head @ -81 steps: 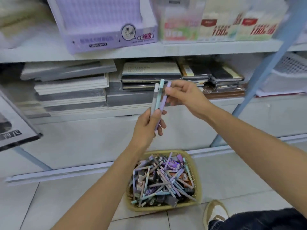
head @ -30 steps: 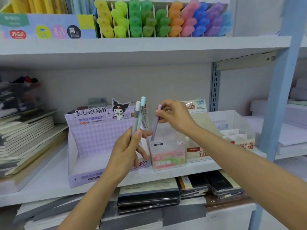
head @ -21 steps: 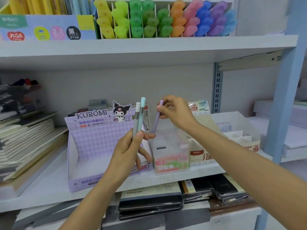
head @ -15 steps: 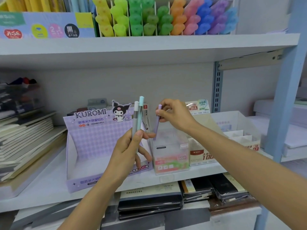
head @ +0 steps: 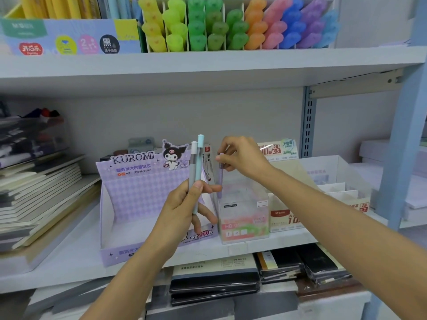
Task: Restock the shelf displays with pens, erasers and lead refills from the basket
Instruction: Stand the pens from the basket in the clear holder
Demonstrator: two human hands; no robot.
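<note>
Forward, both hands [head: 182, 205] [head: 242, 158] around upright pens [head: 199, 162]

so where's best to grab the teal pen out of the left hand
Pinch the teal pen at its capped top, which stands clear above the left hand; the lower half is wrapped by that hand's fingers. Come from the right, since the grey pen lies against its left side.

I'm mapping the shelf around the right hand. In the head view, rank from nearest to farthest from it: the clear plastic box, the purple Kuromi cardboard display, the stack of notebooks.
From the right hand:
1. Clear plastic box, just below it.
2. Purple Kuromi cardboard display, to its left.
3. Stack of notebooks, far to the left.
</note>
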